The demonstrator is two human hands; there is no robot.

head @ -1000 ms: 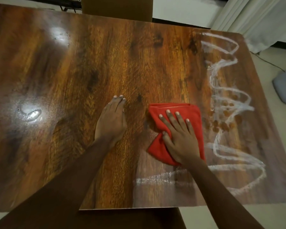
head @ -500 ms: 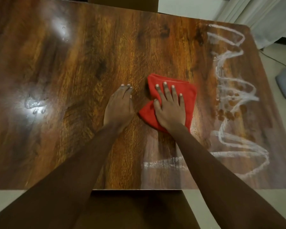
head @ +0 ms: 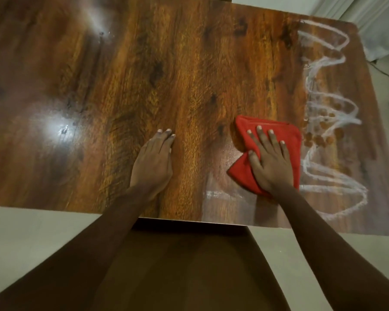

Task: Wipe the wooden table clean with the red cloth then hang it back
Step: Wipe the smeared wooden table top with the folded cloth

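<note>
1. Here the right hand [head: 270, 163] lies flat with fingers spread on the red cloth [head: 288, 140], pressing it to the wooden table [head: 189, 75] rather than clenching it; the cloth is bunched, with a folded corner poking out on the thumb side of the palm.
2. The left hand [head: 154, 160] rests open on bare wood, well apart from the cloth on the thumb side of the wiping hand, holding nothing and seemingly bracing the body.
3. Just past the little-finger edge of the pressing hand begins a white zigzag scrawl [head: 323, 104], running from beyond the fingertips back toward the wrist, with small brown spots [head: 321, 138] just beside the cloth's outer hem.
4. A smeared white streak [head: 222, 194] lies near the wrist, by the table's near edge.
5. To wipe well, I would judge that the palm should keep even pressure and carry the cloth outward across the scrawl in overlapping passes, lifting residue instead of spreading it.
6. Flattening the bunched cloth would likely give wider contact; turning to a fresh face once it loads with white seems wise.
7. The wrist-side streak probably needs a final pass before hanging.
</note>
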